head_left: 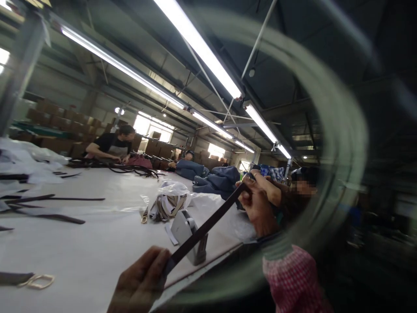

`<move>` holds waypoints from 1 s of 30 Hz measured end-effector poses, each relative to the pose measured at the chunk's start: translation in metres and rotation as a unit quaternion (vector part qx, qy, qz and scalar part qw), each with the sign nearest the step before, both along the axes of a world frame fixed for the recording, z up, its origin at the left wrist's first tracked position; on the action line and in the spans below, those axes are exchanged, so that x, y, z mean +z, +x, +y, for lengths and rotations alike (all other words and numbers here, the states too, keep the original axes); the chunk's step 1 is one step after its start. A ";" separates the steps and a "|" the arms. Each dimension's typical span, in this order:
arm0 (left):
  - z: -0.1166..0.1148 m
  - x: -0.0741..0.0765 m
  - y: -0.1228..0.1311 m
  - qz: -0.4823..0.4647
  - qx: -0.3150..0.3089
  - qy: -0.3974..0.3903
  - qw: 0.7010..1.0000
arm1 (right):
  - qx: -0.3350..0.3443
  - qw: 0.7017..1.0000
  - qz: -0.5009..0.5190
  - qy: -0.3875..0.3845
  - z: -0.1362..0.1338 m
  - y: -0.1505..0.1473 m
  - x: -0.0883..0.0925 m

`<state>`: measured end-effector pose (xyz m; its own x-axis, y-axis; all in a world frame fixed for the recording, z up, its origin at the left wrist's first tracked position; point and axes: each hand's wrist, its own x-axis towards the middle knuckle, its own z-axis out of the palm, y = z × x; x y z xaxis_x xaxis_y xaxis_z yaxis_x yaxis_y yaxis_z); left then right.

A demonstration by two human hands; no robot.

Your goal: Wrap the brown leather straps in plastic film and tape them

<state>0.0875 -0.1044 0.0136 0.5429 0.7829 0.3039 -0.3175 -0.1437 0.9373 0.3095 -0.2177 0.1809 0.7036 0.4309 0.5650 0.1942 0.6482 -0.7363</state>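
A dark belt strap (208, 226) is stretched on a slant between my two hands above the white table. My left hand (143, 278), low in the view, pinches its near end between thumb and fingers. At the far end, my right hand (257, 204) is closed round the strap, with a pink checked sleeve (293, 278) below it. Behind the strap stands a white and grey device (185, 232), partly hidden by it. A bundle of beige and dark straps (167, 204) in clear plastic lies beyond.
Dark straps (48, 208) and a belt with a metal buckle (41, 281) lie on the white table (107, 243) at left, near clear plastic (29, 158). Blue-grey cloth (216, 180) is piled farther back. A co-worker (112, 145) bends over the far side; another person (304, 182) is at right.
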 end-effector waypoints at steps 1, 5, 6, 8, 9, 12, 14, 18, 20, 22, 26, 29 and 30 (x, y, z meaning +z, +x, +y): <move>0.002 0.008 0.006 -0.006 -0.013 -0.009 1.000 | 0.008 1.000 -0.019 -0.004 0.002 -0.001 0.017; 0.015 0.050 0.021 -0.020 -0.059 0.039 0.997 | 0.027 0.996 -0.086 -0.002 0.016 -0.014 0.072; 0.018 0.063 0.024 -0.034 -0.069 0.048 0.996 | 0.024 0.994 -0.108 0.004 0.021 -0.018 0.082; 0.025 0.091 0.027 -0.061 -0.086 0.053 0.993 | 0.019 0.988 -0.153 0.012 0.029 -0.028 0.097; 0.027 0.105 0.029 -0.071 -0.089 0.051 0.992 | 0.021 0.985 -0.171 0.007 0.034 -0.033 0.102; 0.029 0.144 0.032 -0.124 -0.119 0.066 0.983 | 0.047 0.979 -0.197 -0.037 0.050 -0.048 0.104; 0.031 0.163 0.036 -0.169 -0.144 0.052 0.974 | 0.069 0.973 -0.207 -0.069 0.061 -0.058 0.096; 0.038 0.186 0.043 -0.220 -0.165 -0.016 0.961 | 0.094 0.971 -0.200 -0.093 0.079 -0.071 0.082; 0.042 0.191 0.044 -0.230 -0.160 -0.051 0.959 | 0.090 0.974 -0.185 -0.100 0.085 -0.074 0.082; 0.044 0.191 0.044 -0.231 -0.151 -0.077 0.958 | 0.077 0.975 -0.183 -0.104 0.089 -0.075 0.084; 0.044 0.181 0.041 -0.226 -0.183 -0.060 0.955 | 0.022 0.968 -0.232 -0.092 0.092 -0.075 0.087; 0.042 0.170 0.036 -0.215 -0.234 0.005 0.948 | -0.006 0.962 -0.258 -0.092 0.089 -0.076 0.085; 0.041 0.167 0.034 -0.207 -0.244 0.026 0.947 | -0.004 0.961 -0.258 -0.095 0.087 -0.077 0.083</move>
<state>0.1217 -0.0633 0.1805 0.6622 0.4470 0.6014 -0.6968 0.0723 0.7136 0.2324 -0.1305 0.2641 0.3535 0.5564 0.7520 0.5697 0.5095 -0.6448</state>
